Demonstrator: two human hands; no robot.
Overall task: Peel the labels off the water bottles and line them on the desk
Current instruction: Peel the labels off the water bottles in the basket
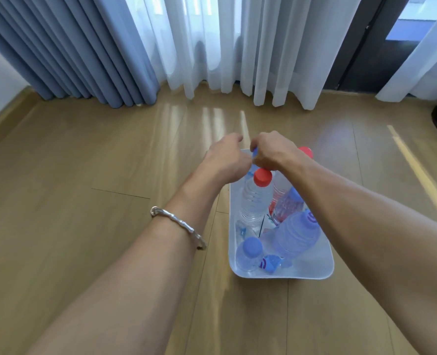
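Plastic water bottles (255, 201) with red and blue caps stand and lie in a white bin (314, 272) on a wooden floor (84, 201), just beneath both hands. The right hand (271, 152) curls round a blue-capped bottle (254, 151). Touching it, the left hand (225, 160) is curled, but its hold cannot be told.

I can read no word or number anywhere. The large bluish bottle (295, 239) lying in the white tub (325, 272) bears a purple mark of curved stripes at its one o'clock end, with no letters I can make out. A like purple mark shows on a blue label (270, 263) at the tub's six o'clock. Red print on a leaning bottle (285, 208) near the tub's middle is too blurred to read.
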